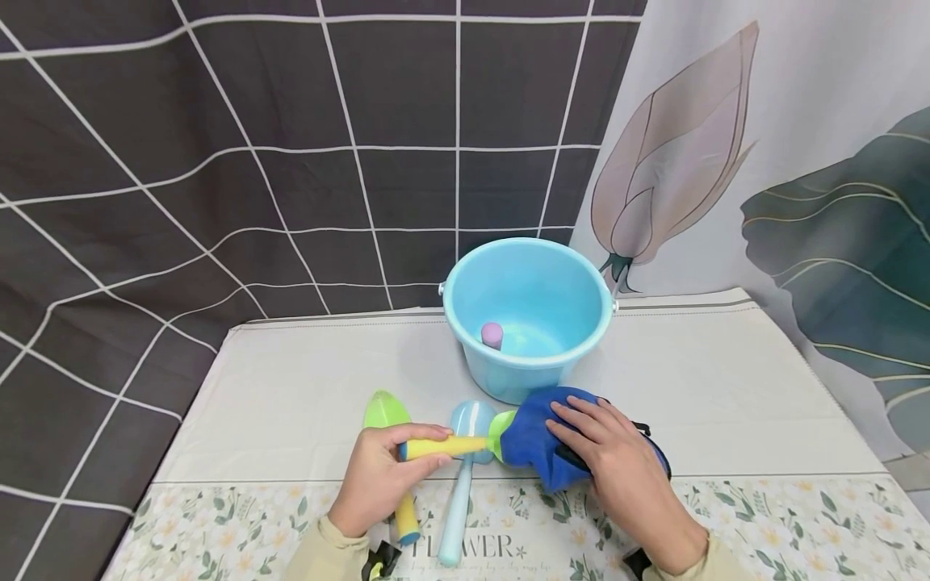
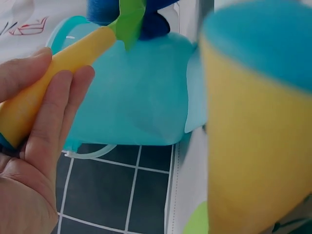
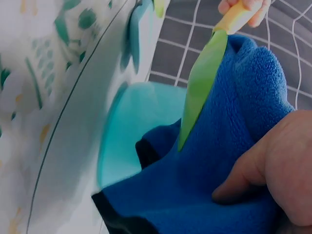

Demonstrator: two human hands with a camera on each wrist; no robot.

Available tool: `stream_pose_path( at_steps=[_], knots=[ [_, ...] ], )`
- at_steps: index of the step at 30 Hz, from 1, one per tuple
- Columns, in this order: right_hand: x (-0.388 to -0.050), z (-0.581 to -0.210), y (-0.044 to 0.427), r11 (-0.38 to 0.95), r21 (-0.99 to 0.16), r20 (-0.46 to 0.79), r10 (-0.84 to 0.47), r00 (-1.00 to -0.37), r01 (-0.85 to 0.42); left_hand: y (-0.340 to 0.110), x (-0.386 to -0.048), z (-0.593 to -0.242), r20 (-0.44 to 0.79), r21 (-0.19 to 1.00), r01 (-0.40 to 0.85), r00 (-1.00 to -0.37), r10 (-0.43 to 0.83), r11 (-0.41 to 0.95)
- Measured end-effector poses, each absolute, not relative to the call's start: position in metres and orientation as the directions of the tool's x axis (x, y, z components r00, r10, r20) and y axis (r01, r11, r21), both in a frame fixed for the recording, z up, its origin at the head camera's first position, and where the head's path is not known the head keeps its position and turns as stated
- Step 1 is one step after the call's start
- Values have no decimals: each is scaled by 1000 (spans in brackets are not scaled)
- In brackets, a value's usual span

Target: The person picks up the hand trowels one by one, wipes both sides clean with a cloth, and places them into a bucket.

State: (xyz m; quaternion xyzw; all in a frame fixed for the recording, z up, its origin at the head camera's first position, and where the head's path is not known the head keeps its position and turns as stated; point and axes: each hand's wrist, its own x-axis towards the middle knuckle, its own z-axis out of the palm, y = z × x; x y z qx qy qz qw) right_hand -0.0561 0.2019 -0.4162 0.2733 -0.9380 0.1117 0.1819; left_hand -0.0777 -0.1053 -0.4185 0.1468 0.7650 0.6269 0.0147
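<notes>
My left hand (image 1: pixel 381 476) pinches the yellow handle of a toy trowel (image 1: pixel 450 446), thumb on one side and fingers on the other. Its green blade (image 3: pixel 204 80) points right, with the far part hidden by a blue cloth (image 1: pixel 529 436). The fuzzy, dark-edged cloth (image 3: pixel 209 180) is draped about the blade. Over the cloth lies my right hand (image 1: pixel 621 464), fingers on top; the right wrist view shows its thumb pressing the near side, so the fabric is held between them. Both hands are above the table, in front of a light blue bucket (image 1: pixel 501 378).
Beneath the left hand lies a second green trowel (image 1: pixel 387 409) with a yellow handle. A pale blue scoop (image 1: pixel 458 508) lies beside it, partly under the held trowel. Inside the bucket sits a small purple object (image 1: pixel 492 334). A dark grid-patterned curtain (image 1: pixel 407 190) hangs behind the table.
</notes>
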Motion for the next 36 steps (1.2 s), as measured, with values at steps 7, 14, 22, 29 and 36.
stream_pose_path(
  at_steps=[7,14,22,29,36],
  knots=[
    [-59,-418,208,840,-152,463,-406,-788,-522,-108,-80,-419,160,962,202,-962,219,186],
    [-61,-414,214,840,-188,498,-365,-786,-509,-112,-81,-418,159,957,203,-964,213,207],
    [-60,-409,219,833,-277,538,-279,-796,-479,-114,-82,-418,151,961,193,-966,209,197],
    [-57,-403,219,808,-303,603,-248,-758,-505,-113,-83,-419,117,964,162,-970,211,211],
    [-55,-397,209,767,-335,628,-252,-737,-548,-110,-83,-419,92,965,144,-969,227,221]
  ],
)
